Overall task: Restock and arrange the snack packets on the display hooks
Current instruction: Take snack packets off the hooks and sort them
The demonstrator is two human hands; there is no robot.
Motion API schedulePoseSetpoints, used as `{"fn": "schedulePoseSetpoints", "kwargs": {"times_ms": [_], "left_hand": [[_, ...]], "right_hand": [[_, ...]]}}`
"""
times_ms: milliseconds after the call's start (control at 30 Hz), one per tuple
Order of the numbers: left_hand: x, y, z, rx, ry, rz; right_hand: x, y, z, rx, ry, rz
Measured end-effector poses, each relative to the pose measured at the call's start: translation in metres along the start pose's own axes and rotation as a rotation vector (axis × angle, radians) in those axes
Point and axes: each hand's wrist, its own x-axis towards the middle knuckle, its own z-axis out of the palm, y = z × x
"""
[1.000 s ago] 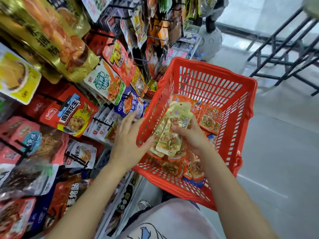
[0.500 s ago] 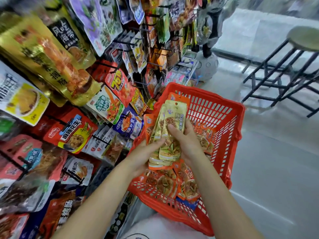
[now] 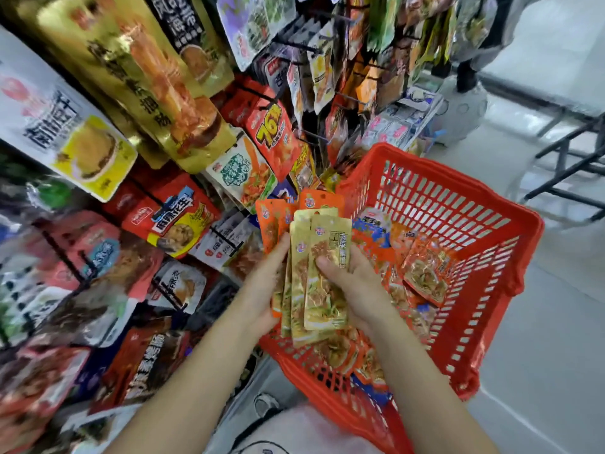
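Snack packets, flat gold foil sachets fanned with orange foil sachets behind them, are held upright over the near-left corner of the red slotted plastic basket. Left hand, at 9 o'clock of the bundle, has its grip clasped around the bundle's left edge. Right hand, at 3 o'clock, grasps the front gold sachet, thumb pressed on its face. Loose orange packets lie in the basket at 3 o'clock of the hands. Display rack of black wire hooks, hung with mixed packets, stands from 9 to 12 o'clock. Grey floor lies beyond the basket.
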Motion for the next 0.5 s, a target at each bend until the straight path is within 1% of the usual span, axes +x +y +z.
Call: {"fn": "schedulePoseSetpoints", "kwargs": {"times_ms": [133, 200, 300, 400, 467, 500], "left_hand": [[-0.015, -0.001, -0.010, -0.066, 0.025, -0.018], [-0.026, 0.000, -0.022, -0.102, 0.061, 0.008], [-0.046, 0.001, -0.045, -0.095, 0.117, 0.015], [-0.066, -0.004, -0.073, -0.100, 0.198, 0.019], [-0.082, -0.010, -0.088, -0.102, 0.300, 0.032], [-0.093, -0.012, -0.093, -0.106, 0.319, 0.047]], "right_hand": [[0.000, 0.001, 0.028, -0.151, -0.040, -0.026], [-0.003, -0.001, 0.044, -0.264, -0.042, -0.080], [-0.009, 0.003, 0.065, -0.452, -0.065, -0.195], [-0.022, 0.009, 0.086, -0.564, -0.125, -0.221], [-0.035, 0.014, 0.098, -0.584, -0.116, -0.226], [-0.044, 0.016, 0.106, -0.581, -0.112, -0.222]]}}
